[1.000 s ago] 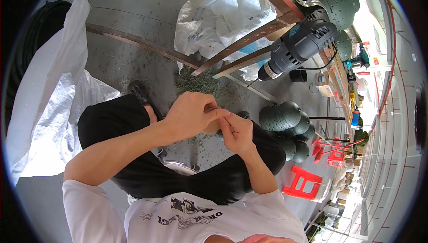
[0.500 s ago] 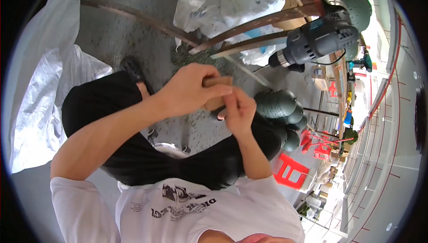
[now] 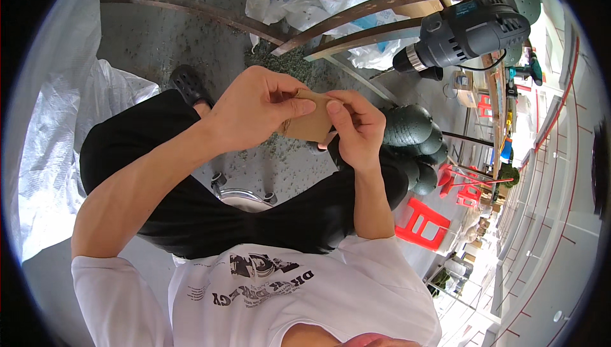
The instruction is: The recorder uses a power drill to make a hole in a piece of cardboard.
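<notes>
Both hands meet over my lap: left hand (image 3: pixel 254 114) and right hand (image 3: pixel 356 130) each pinch the small brown cardboard piece (image 3: pixel 310 124) between thumb and fingers. I judge it light, stiff, matte, best gripped by its edges. Beyond the right hand lie stacked dark green domes (image 3: pixel 414 140); farther off, a grey power drill (image 3: pixel 471 28) rests on rusty bars (image 3: pixel 356 13).
</notes>
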`<act>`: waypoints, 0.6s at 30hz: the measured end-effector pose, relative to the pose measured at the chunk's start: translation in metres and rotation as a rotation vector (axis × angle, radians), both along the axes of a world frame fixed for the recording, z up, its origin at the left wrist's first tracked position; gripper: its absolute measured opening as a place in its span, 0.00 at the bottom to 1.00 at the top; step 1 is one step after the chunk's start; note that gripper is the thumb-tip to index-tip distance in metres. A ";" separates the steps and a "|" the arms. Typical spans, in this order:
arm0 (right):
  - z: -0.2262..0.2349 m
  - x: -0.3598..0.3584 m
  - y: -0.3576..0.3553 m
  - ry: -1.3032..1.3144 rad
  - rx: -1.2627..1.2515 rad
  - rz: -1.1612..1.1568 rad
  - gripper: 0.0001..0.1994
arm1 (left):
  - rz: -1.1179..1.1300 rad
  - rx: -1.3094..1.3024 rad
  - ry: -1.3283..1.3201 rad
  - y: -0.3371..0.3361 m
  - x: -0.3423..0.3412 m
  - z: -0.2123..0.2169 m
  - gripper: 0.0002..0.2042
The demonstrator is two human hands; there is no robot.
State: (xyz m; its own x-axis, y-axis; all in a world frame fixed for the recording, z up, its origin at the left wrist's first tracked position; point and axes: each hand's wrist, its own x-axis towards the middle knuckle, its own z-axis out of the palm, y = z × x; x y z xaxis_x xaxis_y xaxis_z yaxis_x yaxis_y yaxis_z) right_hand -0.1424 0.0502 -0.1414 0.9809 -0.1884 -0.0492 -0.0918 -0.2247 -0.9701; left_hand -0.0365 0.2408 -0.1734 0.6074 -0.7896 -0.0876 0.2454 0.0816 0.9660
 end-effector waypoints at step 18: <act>-0.002 -0.023 0.038 -0.350 -0.078 -0.163 0.09 | -0.021 -0.195 0.180 0.017 -0.023 0.010 0.11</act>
